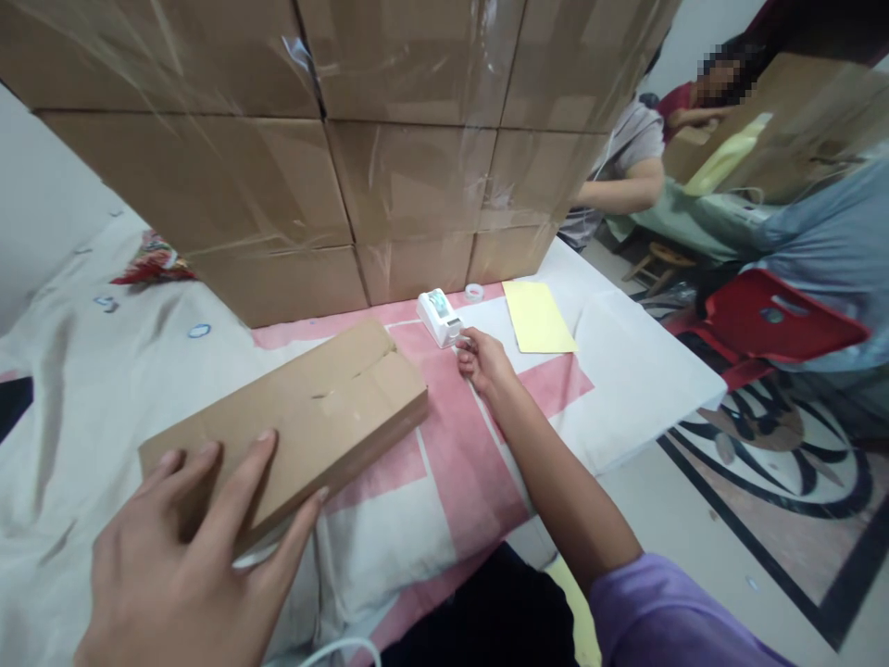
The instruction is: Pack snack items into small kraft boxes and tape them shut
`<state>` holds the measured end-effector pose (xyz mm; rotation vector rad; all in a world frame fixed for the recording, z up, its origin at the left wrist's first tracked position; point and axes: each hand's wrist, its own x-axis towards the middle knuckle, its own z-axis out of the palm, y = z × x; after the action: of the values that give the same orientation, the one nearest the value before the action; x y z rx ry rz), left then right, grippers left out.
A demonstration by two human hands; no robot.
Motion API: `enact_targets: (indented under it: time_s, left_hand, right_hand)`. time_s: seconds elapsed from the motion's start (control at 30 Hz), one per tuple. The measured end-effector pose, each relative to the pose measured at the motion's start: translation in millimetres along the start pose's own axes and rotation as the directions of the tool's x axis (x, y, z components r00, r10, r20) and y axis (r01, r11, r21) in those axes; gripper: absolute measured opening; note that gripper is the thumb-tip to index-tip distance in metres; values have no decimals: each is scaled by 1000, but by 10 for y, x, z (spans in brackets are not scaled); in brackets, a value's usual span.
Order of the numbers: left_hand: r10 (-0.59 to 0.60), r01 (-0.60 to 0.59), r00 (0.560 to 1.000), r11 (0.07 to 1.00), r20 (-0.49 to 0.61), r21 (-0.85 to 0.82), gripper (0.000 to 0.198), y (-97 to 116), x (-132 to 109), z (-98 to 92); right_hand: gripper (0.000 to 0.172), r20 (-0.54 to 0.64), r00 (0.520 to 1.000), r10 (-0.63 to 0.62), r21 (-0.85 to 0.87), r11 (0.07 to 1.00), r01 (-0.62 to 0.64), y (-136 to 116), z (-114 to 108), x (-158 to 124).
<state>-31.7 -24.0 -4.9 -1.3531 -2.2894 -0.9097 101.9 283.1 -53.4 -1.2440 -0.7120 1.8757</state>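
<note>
A long brown cardboard box lies at a slant on the cloth-covered table. My left hand grips its near left end, fingers spread over the top and thumb along the near side. My right hand has its fingers pinched together at the front end of a small white dispenser-like device with a greenish top. Whatever lies between those fingertips is too small to make out. Just behind the device is a roll of clear tape. To the right lies a yellow sheet.
Stacked, taped cartons form a wall at the table's back. A red packet rests on the cloth at left. Beyond the table's right edge are a red chair, a wooden stool and several people at another table.
</note>
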Motion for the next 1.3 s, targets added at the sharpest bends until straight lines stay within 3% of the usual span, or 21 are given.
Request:
enact_targets:
  time_s: [0.07,0.13,0.3,0.37,0.4,0.47,0.53,0.57,0.63,0.83,1.03,1.2,1.3]
  left_hand:
    - [-16,15,1000,998,21,64,61,12,6,-2]
    - [-12,10,1000,995,20,100,61,16,4,-3]
    - [18,-18,1000,995,-1,101,64,7,-15,-2]
    - [20,-19,1000,995,-6,94,65,-2,-13,1]
    - [22,-21,1000,995,-4,94,65,-7,-10,3]
    - [26,-26,1000,995,7,101,67,-15,-5,7]
    - [25,-27,1000,994,16,107,70,-16,-1,7]
    - [20,-21,1000,994,14,106,70,-14,0,7]
    - [7,-8,1000,995,12,99,71,-9,0,6]
    - [0,1,1000,999,-25,49,69,-37,-23,37]
    - [10,-8,999,999,-41,45,69,-58,-12,43]
    - [4,-2,999,999,-40,51,69,-39,9,24]
    - [1,0,1000,999,-28,39,68,-47,10,40]
  right_hand:
    - [17,31,999,-12,-174,985,18,-29,-64,2]
    - [27,66,996,-61,-423,903,83,-57,-148,-24]
    - [46,122,990,-69,-804,578,140,-213,-319,-158]
    - [43,110,974,-199,-886,425,187,-294,-348,-171]
    - [38,128,940,-316,-902,356,243,-325,-356,-160]
    - [21,240,800,-549,-875,235,424,-353,-361,-107]
    - [7,387,645,-659,-784,133,607,-330,-357,-32]
    - [11,452,596,-663,-736,101,670,-303,-351,6]
    - [18,540,551,-636,-669,72,740,-234,-333,75]
    - [20,609,537,-585,-616,78,784,-101,-259,199]
    - [17,515,574,-637,-675,113,730,-109,-257,212]
    - [19,556,569,-606,-651,108,752,-92,-270,191]
    - [20,527,589,-612,-679,114,726,-83,-271,194]
